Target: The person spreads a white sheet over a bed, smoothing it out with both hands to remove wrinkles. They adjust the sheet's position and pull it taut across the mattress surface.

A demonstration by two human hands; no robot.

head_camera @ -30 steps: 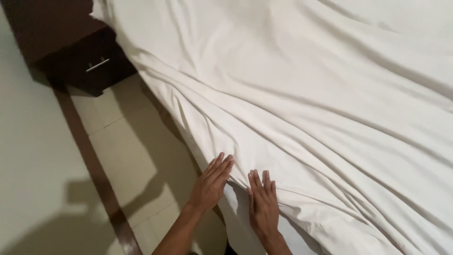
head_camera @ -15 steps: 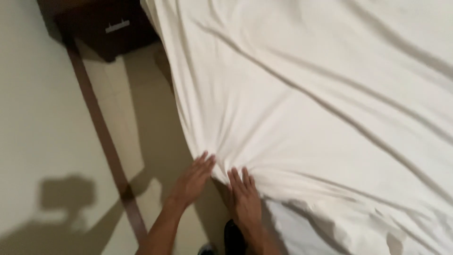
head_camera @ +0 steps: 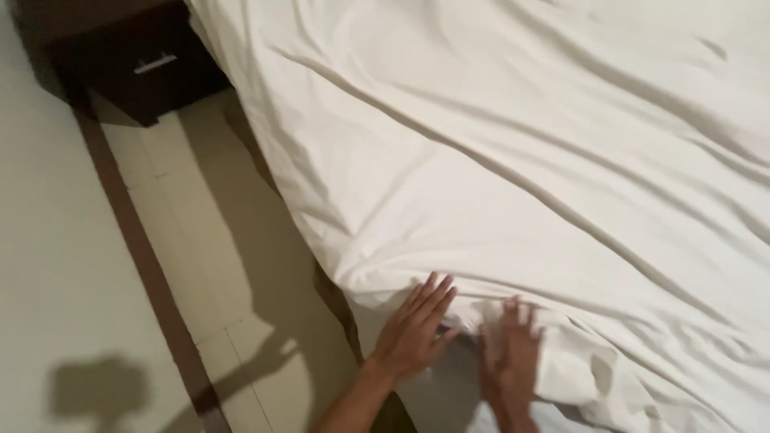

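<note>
While both hands lie flat, fingers spread, on the wrinkled white cotton bedsheet (head_camera: 513,160), left hand (head_camera: 413,333) sits nearer its hanging edge; right hand (head_camera: 509,361) blurred, beside it.

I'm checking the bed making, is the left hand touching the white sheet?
Touching. The head view shows the left hand lying flat with fingers spread on the white sheet at the bed's edge, no gap visible beneath the fingers.

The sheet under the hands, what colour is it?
Plain white sheet, no pattern; head view.
</note>
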